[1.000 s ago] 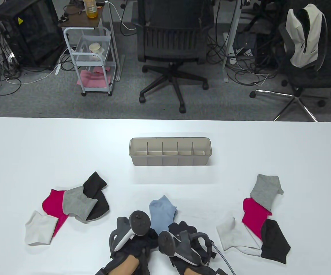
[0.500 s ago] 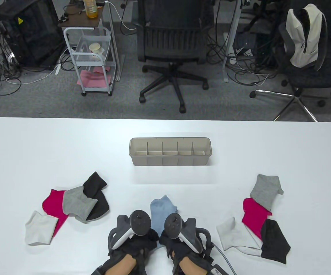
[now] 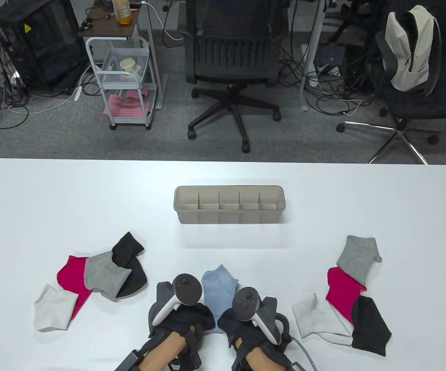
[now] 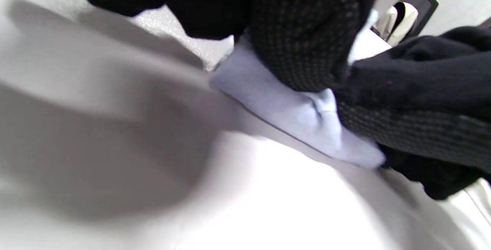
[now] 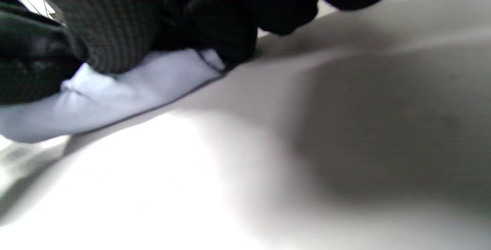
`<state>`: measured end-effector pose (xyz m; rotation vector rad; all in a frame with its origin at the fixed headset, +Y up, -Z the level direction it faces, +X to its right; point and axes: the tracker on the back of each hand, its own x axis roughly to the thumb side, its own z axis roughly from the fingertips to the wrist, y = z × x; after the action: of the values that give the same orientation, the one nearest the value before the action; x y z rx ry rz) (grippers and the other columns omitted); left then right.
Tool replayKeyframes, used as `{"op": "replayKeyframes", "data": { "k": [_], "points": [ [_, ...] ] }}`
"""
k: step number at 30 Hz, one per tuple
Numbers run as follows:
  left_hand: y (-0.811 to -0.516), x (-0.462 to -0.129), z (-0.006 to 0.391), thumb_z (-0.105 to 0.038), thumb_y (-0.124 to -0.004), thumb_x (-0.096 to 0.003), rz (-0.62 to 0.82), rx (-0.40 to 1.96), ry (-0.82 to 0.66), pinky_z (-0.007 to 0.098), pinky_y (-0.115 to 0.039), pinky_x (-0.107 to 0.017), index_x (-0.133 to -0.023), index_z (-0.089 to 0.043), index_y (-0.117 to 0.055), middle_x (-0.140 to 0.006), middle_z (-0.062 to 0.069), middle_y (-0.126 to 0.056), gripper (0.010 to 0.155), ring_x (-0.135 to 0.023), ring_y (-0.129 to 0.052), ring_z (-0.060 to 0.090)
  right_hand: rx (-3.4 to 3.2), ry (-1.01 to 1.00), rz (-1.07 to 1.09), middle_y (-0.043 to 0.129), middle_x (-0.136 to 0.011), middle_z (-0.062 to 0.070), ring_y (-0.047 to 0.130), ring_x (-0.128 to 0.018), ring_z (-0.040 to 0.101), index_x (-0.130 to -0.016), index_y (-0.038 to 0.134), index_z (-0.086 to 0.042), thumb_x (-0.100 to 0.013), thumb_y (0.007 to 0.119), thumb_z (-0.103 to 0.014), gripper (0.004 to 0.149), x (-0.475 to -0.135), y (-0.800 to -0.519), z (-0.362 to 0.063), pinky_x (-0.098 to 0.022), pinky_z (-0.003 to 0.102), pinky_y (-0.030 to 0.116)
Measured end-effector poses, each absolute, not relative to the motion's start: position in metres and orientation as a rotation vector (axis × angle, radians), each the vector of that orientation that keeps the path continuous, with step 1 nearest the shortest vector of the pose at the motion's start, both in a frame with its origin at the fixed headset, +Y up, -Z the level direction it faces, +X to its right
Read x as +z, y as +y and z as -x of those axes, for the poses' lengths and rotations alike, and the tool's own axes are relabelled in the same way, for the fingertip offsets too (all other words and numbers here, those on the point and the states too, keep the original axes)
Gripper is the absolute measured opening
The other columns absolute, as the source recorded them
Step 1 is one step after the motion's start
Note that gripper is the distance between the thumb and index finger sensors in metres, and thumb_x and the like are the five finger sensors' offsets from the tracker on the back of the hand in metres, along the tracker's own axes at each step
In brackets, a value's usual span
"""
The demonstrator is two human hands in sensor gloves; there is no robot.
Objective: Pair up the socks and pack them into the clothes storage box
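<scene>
At lower centre of the bench (image 3: 323,193), both hands' fingers (image 4: 307,50) pinch the light, limp blue sock (image 3: 219,288); grip its near edge.

Box (image 3: 228,220) sits mid-table (image 3: 53,201), nearer the far edge, long side parallel to it. Left sock pile (image 3: 91,278) near the front-left, four socks overlapping, one at its left end closest to the front edge. Right sock pile (image 3: 346,293) near the front-right, four socks overlapping in a chain running front to back. Lone sock (image 3: 218,286) at front centre, between the piles, in line with the box. Left hand (image 3: 186,322) on its left side, right hand (image 3: 242,326) on its right, both by the front edge.
</scene>
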<state>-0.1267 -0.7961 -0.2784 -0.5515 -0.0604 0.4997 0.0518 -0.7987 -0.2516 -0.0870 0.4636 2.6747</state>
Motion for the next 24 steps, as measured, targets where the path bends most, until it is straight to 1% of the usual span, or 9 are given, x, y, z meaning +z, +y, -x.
{"op": "replayKeyframes", "data": {
  "k": [3, 4, 7, 10, 12, 13, 17, 23, 24],
  "points": [
    [-0.796, -0.277, 0.122, -0.041, -0.087, -0.0408, 0.517, 0.414, -0.052, 0.058, -0.066, -0.035, -0.070, -0.021, -0.089, -0.041, 0.006, -0.086, 0.036, -0.038, -0.081, 0.034, 2.706, 0.433, 0.084, 0.090, -0.066, -0.007, 0.083, -0.055, 0.017, -0.067, 0.089, -0.039, -0.038, 0.086, -0.049, 0.031, -0.252, -0.797, -0.048, -0.049, 0.041, 0.070],
    [-0.796, -0.275, 0.120, -0.034, -0.090, -0.0393, 0.493, 0.388, -0.052, 0.059, -0.064, -0.036, -0.071, -0.020, -0.087, -0.045, 0.007, -0.085, 0.035, -0.041, -0.079, 0.035, 2.730, 0.426, 0.075, 0.090, -0.068, -0.007, 0.082, -0.055, 0.017, -0.067, 0.089, -0.040, -0.038, 0.086, -0.050, 0.031, -0.251, -0.796, -0.047, -0.049, 0.041, 0.069],
    [-0.793, -0.272, 0.115, -0.040, -0.087, -0.0404, 0.366, 0.313, -0.080, 0.059, -0.062, -0.041, -0.079, -0.021, -0.080, -0.055, 0.008, -0.081, 0.043, -0.048, -0.076, 0.036, 2.819, 0.351, 0.052, 0.087, -0.072, -0.006, 0.081, -0.058, 0.018, -0.069, 0.087, -0.040, -0.039, 0.085, -0.048, 0.032, -0.250, -0.793, -0.040, -0.051, 0.041, 0.068],
    [-0.785, -0.267, 0.111, -0.034, -0.091, -0.0401, 0.269, 0.312, -0.149, 0.058, -0.066, -0.038, -0.078, -0.023, -0.088, -0.051, 0.007, -0.086, 0.039, -0.044, -0.080, 0.034, 2.868, 0.298, 0.028, 0.087, -0.071, -0.006, 0.080, -0.058, 0.018, -0.068, 0.087, -0.039, -0.039, 0.084, -0.047, 0.031, -0.248, -0.792, -0.036, -0.051, 0.042, 0.067],
    [-0.775, -0.260, 0.109, -0.033, -0.092, -0.0401, 0.262, 0.292, -0.181, 0.058, -0.068, -0.037, -0.077, -0.025, -0.093, -0.047, 0.006, -0.091, 0.038, -0.040, -0.084, 0.034, 2.881, 0.283, 0.018, 0.087, -0.071, -0.007, 0.080, -0.057, 0.018, -0.069, 0.086, -0.039, -0.039, 0.084, -0.047, 0.031, -0.246, -0.792, -0.035, -0.051, 0.042, 0.067],
    [-0.772, -0.255, 0.108, -0.032, -0.092, -0.0405, 0.268, 0.275, -0.200, 0.059, -0.068, -0.037, -0.080, 0.000, -0.095, -0.047, 0.006, -0.093, 0.051, -0.040, -0.084, 0.034, 2.889, 0.278, 0.008, 0.087, -0.070, -0.007, 0.081, -0.057, 0.018, -0.069, 0.086, -0.039, -0.039, 0.083, -0.047, 0.031, -0.246, -0.793, -0.035, -0.050, 0.042, 0.068],
    [-0.779, -0.244, 0.101, -0.035, -0.093, -0.0388, 0.332, 0.216, -0.249, 0.059, -0.067, -0.038, -0.088, -0.012, -0.086, -0.052, 0.007, -0.091, 0.055, -0.042, -0.083, 0.034, 2.885, 0.275, 0.001, 0.087, -0.069, -0.007, 0.080, -0.057, 0.018, -0.069, 0.085, -0.038, -0.039, 0.083, -0.047, 0.031, -0.246, -0.793, -0.034, -0.050, 0.042, 0.067],
    [-0.785, -0.246, 0.093, -0.033, -0.094, -0.0377, 0.274, 0.132, -0.260, 0.059, -0.067, -0.038, -0.085, -0.002, -0.083, -0.051, 0.005, -0.088, 0.058, -0.042, -0.082, 0.033, 2.832, 0.293, -0.007, 0.087, -0.071, -0.007, 0.080, -0.057, 0.017, -0.069, 0.087, -0.040, -0.039, 0.084, -0.048, 0.031, -0.247, -0.792, -0.040, -0.050, 0.041, 0.068],
    [-0.785, -0.247, 0.093, -0.033, -0.095, -0.0375, 0.273, 0.141, -0.258, 0.058, -0.067, -0.038, -0.085, -0.002, -0.084, -0.051, 0.005, -0.088, 0.058, -0.042, -0.082, 0.033, 2.813, 0.266, -0.017, 0.087, -0.071, -0.008, 0.081, -0.056, 0.017, -0.073, 0.085, -0.042, -0.038, 0.087, -0.046, 0.036, -0.247, -0.790, -0.042, -0.050, 0.041, 0.068]
  ]
}}
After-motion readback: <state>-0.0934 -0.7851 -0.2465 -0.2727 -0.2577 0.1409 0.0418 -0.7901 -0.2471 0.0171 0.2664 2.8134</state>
